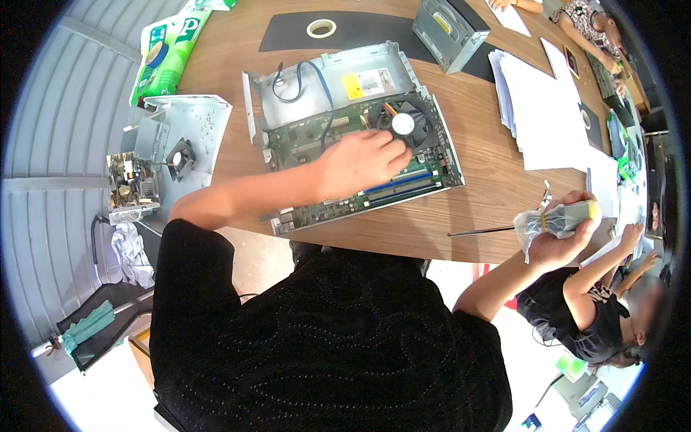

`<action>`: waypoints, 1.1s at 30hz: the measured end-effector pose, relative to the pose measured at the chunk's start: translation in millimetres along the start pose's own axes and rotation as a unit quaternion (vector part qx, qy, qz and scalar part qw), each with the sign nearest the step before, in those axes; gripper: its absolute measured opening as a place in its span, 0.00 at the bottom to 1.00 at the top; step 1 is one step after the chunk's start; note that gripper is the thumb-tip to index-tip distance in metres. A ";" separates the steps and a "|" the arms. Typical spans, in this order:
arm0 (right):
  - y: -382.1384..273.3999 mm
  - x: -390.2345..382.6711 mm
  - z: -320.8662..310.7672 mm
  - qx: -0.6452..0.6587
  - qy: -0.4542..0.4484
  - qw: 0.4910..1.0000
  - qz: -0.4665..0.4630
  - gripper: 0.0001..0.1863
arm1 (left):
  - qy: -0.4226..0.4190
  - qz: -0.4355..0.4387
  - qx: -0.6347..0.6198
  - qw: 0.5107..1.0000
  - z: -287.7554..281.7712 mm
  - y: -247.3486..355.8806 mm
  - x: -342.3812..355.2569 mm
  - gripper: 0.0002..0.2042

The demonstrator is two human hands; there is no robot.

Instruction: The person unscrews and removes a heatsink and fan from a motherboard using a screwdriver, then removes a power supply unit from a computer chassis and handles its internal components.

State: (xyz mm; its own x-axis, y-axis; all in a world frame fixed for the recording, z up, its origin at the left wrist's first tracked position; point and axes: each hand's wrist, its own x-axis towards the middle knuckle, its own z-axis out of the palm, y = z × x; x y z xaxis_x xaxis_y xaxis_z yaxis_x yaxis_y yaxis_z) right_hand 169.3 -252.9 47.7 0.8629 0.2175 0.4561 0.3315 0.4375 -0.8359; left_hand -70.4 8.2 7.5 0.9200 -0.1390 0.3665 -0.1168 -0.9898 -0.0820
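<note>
An opened computer chassis [367, 66] lies on the wooden table in front of me, its green motherboard [299, 142] exposed. My left hand [366, 160] reaches over the board with curled fingers, at the near edge of the black cooling fan [404, 124]. Its fingertips point down, so whatever they grip is hidden. Off the table's right front edge, my right hand [558, 241] is wrapped round an electric screwdriver [568, 218] covered in clear plastic. The long thin bit points left, toward the chassis and apart from it. A blue flat cable [317, 70] loops over the chassis's far part.
At the left stands another metal case [209, 119] with a power supply board [133, 180] and small fan. A green package [176, 57] lies behind it. Tape [321, 29], a drive unit [450, 34] and papers [543, 108] occupy the far side. Other people sit at the right.
</note>
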 end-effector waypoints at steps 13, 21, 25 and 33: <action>28.5 -5.5 -28.7 0.138 0.015 0.985 0.098 0.26 | -0.070 -0.214 -0.159 0.961 10.9 -20.2 15.5 0.44; 34.5 -9.4 -35.6 0.159 0.001 0.982 0.106 0.27 | -0.141 -0.225 -0.146 0.953 -7.3 -14.4 25.0 0.42; 42.1 -14.7 -43.1 0.146 0.035 0.982 0.113 0.27 | -0.141 -0.242 -0.149 0.948 -8.5 -11.5 28.8 0.41; 55.3 -17.8 -58.8 0.130 0.055 0.981 0.131 0.29 | -0.199 -0.302 -0.197 0.911 -25.6 -30.1 35.6 0.39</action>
State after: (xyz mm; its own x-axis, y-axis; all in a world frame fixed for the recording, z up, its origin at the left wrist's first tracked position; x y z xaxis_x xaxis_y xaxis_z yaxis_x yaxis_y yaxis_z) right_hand 194.6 -283.9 -24.6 0.9465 0.2625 0.1877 -0.0036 0.5903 -0.8072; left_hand -43.7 32.2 46.7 0.9144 0.3809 -0.1371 0.4033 -0.8274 0.3909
